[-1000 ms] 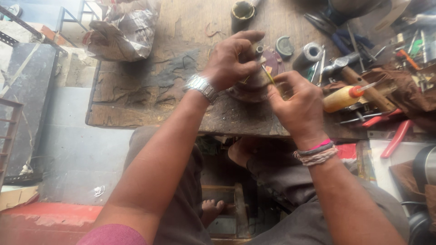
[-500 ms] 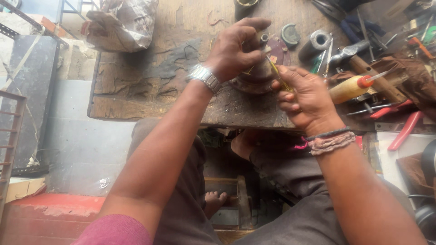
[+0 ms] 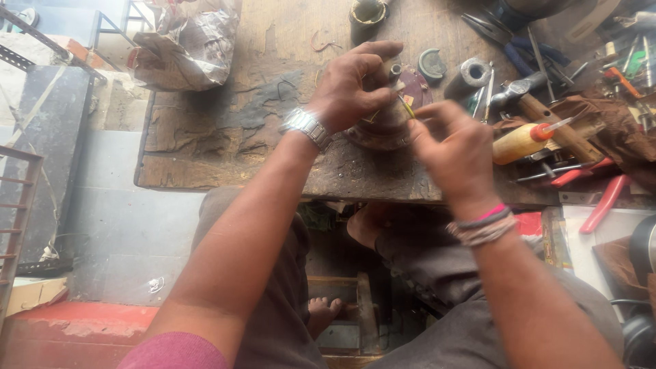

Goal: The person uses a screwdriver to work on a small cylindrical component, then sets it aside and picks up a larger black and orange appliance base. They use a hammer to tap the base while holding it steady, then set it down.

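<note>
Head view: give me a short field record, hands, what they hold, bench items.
left hand: gripping a round brown part on the wooden bench, steel watch on the wrist
right hand: fingers pinch a thin yellow wire at that part
near right: yellow bottle with red nozzle, hammer, red-handled pliers
near left: crumpled paper bag

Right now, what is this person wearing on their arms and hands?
Both hands are bare. The left hand has a silver metal wristwatch and a pink sleeve edge at the upper arm. The right hand wears a stack of pink, dark and pale thread wristbands.
</note>
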